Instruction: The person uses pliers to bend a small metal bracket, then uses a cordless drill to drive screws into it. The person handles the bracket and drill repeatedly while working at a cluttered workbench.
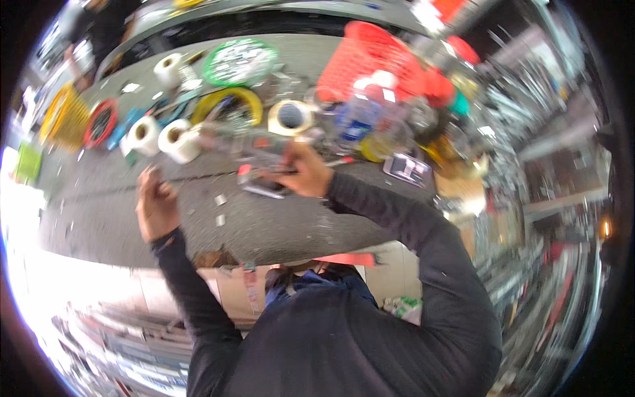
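Observation:
My right hand (309, 171) is over the middle of the dark worktable, its thumb and fingers closed at a small silvery object with a red end (261, 182). Blur hides that object's exact kind. Just beyond the fingers is a smeared, see-through shape (258, 147) that I cannot identify. My left hand (157, 206) is raised near the left part of the table, apart from the right one. Its fingers are curled together, and whatever they may hold is too blurred to name. White rolls (178, 141) stand just beyond it.
Behind my hands are a tape roll (291, 117), a yellow round tray (228, 106) and a green basket (240, 61) of small parts. A red basket (370, 63), clear bottles and a phone (407, 170) are to the right. A yellow basket (66, 118) stands far left. Another person (99, 30) is at upper left.

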A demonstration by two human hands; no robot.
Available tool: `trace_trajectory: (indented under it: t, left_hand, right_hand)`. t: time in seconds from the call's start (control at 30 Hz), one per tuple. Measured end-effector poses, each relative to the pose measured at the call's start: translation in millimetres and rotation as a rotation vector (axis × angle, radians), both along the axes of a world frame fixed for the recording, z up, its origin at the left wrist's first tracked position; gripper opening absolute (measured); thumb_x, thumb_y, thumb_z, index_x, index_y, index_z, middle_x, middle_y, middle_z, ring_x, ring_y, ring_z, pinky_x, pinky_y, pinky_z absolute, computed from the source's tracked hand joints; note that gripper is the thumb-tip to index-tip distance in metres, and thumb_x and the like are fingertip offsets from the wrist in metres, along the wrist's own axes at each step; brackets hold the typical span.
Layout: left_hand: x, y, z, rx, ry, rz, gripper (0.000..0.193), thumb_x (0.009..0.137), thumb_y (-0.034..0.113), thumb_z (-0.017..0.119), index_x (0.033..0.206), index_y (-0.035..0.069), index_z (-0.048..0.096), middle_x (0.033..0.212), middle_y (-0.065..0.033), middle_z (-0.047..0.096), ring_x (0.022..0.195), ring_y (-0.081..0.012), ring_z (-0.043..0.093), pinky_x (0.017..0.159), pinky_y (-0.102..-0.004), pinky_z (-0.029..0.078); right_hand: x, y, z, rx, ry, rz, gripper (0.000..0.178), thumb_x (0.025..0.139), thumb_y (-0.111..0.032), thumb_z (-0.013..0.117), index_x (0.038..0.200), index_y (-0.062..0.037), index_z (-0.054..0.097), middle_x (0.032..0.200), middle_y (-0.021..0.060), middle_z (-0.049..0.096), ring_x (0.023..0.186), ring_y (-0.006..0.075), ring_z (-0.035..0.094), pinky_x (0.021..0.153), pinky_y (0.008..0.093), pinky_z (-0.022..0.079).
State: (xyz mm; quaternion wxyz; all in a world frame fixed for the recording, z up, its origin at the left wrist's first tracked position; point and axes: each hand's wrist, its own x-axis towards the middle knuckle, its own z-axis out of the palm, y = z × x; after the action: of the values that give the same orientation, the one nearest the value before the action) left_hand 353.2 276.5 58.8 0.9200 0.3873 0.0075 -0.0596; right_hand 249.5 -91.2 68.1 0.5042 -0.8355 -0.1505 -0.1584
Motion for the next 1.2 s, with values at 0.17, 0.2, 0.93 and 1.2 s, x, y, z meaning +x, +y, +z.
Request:
trace_trajectory:
  t: [0.17, 0.2, 0.93, 1.2]
  left_hand:
    - [-27.7, 19.6, 18.4, -0.029, -0.298, -0.085, 0.032, 0.112, 0.021, 0.069, 0.142, 0.013, 0.067, 0.130, -0.0064, 0.076, 0.091, -0.0156, 0.068, 0.071, -0.0287, 0.052]
    - [-39.9, 19.9, 25.8, -0.033, -0.266, -0.062, 0.030, 0.113, 0.020, 0.068, 0.142, 0.014, 0.067, 0.130, -0.0065, 0.076, 0.095, -0.0174, 0.069, 0.073, -0.0303, 0.053]
    - [-304.3, -282.8, 88.9, 0.239, -0.259, -0.390, 0.020, 0.103, 0.007, 0.080, 0.120, -0.001, 0.073, 0.121, -0.0204, 0.079, 0.111, -0.0265, 0.076, 0.101, -0.0431, 0.060]
    - [-336.3, -301.7, 91.5, 0.089, -0.222, -0.519, 0.017, 0.106, 0.019, 0.077, 0.115, 0.005, 0.073, 0.123, -0.0223, 0.077, 0.115, -0.0444, 0.076, 0.081, -0.0553, 0.070]
  right_hand:
    - [-26.0, -11.9, 55.3, 0.305, 0.156, 0.090, 0.025, 0.091, -0.009, 0.088, 0.107, -0.0018, 0.071, 0.102, 0.0072, 0.077, 0.097, 0.0116, 0.070, 0.085, 0.0365, 0.059]
    - [-42.0, -22.6, 72.2, 0.122, -0.110, 0.058, 0.031, 0.091, -0.012, 0.090, 0.115, -0.0014, 0.073, 0.108, 0.0099, 0.078, 0.097, 0.0133, 0.072, 0.086, 0.0370, 0.059]
    - [-444.5, -199.8, 86.5, 0.331, 0.640, -0.403, 0.042, 0.092, -0.021, 0.094, 0.125, -0.0053, 0.073, 0.117, 0.0071, 0.079, 0.105, 0.0206, 0.077, 0.088, 0.0382, 0.061]
    - [-474.4, -192.3, 25.3, 1.111, 0.632, -0.157, 0.089, 0.084, -0.020, 0.098, 0.157, -0.0085, 0.048, 0.148, 0.0096, 0.064, 0.139, 0.0251, 0.064, 0.112, 0.0459, 0.058]
